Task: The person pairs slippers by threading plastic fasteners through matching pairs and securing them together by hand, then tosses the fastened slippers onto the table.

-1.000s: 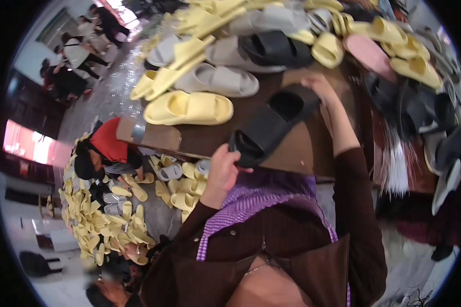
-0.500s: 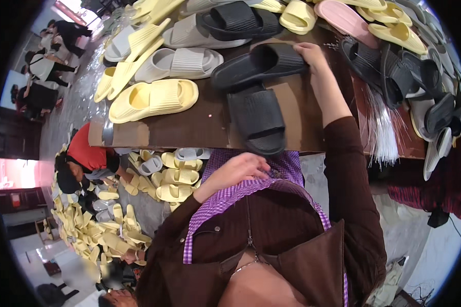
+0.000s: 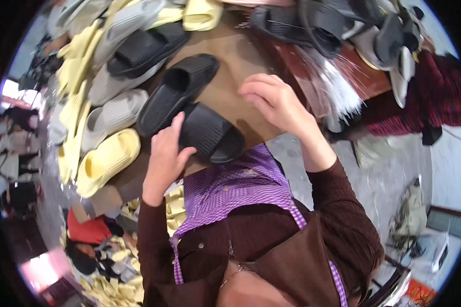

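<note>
Two black ribbed slide slippers lie against each other on the brown table (image 3: 230,56). The farther slipper (image 3: 202,69) slants up to the right; the nearer slipper (image 3: 210,128) reaches close to the table's front edge. My left hand (image 3: 165,153) is beside them, index finger stretched out and thumb spread, holding nothing. Its index fingertip is at the place where the slippers meet; I cannot tell whether it touches. Off to the right, my right hand (image 3: 277,102) hovers above the tabletop with loosely bent fingers, open and without a slipper.
Yellow slippers (image 3: 110,162), grey slippers (image 3: 112,117) and another black slipper (image 3: 146,48) crowd the table's left side. More black slippers (image 3: 312,28) pile up at far right, above a bundle of white bristle-like strands (image 3: 338,89). A person in red (image 3: 87,225) bends near slippers on the floor.
My right hand has let go of the farther black slipper and lifted away from it. My left hand has risen from the apron to the slippers. The whole view has turned.
</note>
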Available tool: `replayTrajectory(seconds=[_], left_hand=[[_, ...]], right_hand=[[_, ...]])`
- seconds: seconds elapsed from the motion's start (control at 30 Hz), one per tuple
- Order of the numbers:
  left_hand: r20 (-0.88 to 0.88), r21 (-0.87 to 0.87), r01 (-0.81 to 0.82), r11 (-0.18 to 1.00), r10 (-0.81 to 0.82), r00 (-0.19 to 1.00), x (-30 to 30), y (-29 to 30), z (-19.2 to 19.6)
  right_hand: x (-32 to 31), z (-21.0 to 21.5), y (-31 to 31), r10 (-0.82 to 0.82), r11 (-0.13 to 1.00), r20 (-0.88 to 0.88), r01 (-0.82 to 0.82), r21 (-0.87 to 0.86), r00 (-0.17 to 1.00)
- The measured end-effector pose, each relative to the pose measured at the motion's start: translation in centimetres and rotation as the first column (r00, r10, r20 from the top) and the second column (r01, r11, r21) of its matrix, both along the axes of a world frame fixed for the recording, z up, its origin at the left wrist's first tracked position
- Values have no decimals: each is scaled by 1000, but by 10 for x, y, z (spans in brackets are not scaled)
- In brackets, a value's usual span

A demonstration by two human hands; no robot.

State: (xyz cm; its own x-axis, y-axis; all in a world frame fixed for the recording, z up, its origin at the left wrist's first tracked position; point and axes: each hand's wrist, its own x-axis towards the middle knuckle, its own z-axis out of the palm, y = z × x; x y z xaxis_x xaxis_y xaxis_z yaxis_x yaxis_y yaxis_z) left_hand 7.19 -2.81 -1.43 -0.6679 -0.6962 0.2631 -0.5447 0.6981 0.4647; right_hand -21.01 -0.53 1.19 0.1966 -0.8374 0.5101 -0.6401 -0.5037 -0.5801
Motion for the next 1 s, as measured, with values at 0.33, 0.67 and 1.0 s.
replayTrajectory(seconds=[0.33, 0.67, 1.0], left_hand=[[-223, 19, -118, 993, 119, 968, -75, -2, -31], [-215, -35, -169, 985, 158, 964, -52, -5, -5], [100, -152, -272, 950, 289, 952, 42, -40, -26]], right_hand=[[-92, 16, 37, -380, 922, -440, 372, -108, 813], [-72, 7, -3, -176, 963, -895, 258, -72, 410], [-36, 14, -7, -186, 969, -186, 149, -196, 965]])
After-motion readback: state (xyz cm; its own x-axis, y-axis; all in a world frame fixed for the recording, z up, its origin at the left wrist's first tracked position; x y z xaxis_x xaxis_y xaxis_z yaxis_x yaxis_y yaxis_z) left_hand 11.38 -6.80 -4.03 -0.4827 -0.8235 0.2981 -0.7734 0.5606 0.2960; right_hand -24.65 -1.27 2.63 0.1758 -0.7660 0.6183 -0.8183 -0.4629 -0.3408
